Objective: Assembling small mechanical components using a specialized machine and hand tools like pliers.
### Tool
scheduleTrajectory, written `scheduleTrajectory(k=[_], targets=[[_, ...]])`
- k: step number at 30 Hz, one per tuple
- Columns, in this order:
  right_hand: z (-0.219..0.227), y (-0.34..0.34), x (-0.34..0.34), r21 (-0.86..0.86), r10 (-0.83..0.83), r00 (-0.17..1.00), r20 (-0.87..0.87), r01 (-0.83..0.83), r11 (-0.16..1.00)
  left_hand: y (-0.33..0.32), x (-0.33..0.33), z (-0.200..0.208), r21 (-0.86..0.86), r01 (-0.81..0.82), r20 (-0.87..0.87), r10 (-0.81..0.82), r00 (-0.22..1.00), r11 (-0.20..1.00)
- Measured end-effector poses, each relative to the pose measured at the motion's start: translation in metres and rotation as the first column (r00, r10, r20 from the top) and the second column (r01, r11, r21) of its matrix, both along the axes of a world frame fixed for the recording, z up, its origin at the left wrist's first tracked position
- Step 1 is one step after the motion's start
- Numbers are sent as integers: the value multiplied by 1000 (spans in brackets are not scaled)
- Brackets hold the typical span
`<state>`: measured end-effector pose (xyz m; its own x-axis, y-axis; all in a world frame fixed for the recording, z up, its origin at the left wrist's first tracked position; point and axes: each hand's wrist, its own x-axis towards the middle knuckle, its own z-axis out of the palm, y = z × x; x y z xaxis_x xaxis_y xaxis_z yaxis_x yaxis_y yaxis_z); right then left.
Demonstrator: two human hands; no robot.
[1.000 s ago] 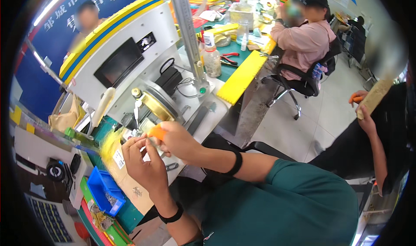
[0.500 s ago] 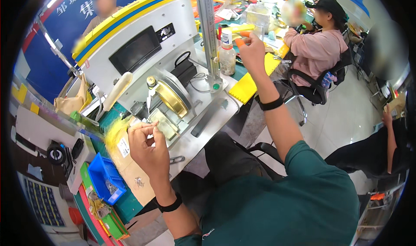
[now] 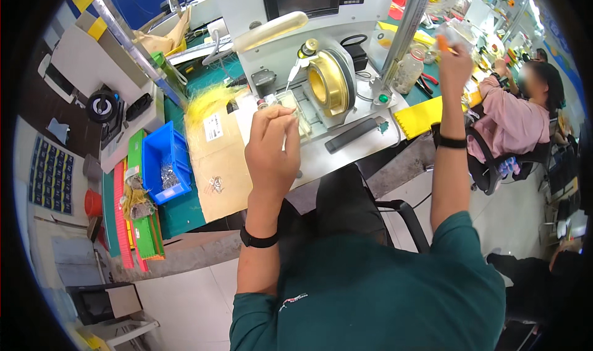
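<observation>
My left hand (image 3: 275, 147) is at the front of a white bench machine, beside a gold spool (image 3: 325, 83). Its fingers are closed in a pinch; what they hold, if anything, is too small to make out. A thin pale nozzle (image 3: 293, 73) points down just above the fingertips. Further right, my right hand (image 3: 456, 67) is raised over the bench and blurred, with orange covers on fingertips. Nearest to it stands a clear jar (image 3: 409, 70). I cannot tell whether that hand grips anything.
Left of the machine lie yellow fibres (image 3: 213, 101), a brown paper sheet (image 3: 223, 159) with small metal pieces, and a blue bin (image 3: 165, 162). A metal post (image 3: 407, 29) rises near the jar. Red-handled pliers (image 3: 426, 82) lie beyond it. A person in pink (image 3: 513, 113) sits at right.
The head view has swung left and down, so the machine appears further right. My left hand stays pinched by the spool. A white top seen above the jar before no longer shows.
</observation>
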<state>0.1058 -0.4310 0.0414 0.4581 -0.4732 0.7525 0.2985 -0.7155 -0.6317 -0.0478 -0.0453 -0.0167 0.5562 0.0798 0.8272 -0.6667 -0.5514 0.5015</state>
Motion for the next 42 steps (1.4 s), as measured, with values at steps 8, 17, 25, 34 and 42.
scheduleTrajectory(k=[8, 17, 25, 34, 42], targets=[[28, 135, -163, 369, 531, 753, 389, -655, 659, -3, 0, -13, 47, -56, 59, 53, 997, 997], [-7, 221, -155, 354, 826, 511, 237, -837, 417, -6, 1, -11, 71, -86, 46, 82, 996, 994], [-24, 232, -135, 166, 812, 578, 76, -811, 562, -6, 0, -10, 64, -88, 14, 87, 996, 994], [-22, 236, -134, 166, 804, 592, 51, -799, 578, -5, 1, -12, 67, -71, 9, 70, 997, 995], [-19, 236, -136, 153, 786, 616, 45, -782, 604, -4, 1, -12, 93, -86, 27, 84, 996, 992]])
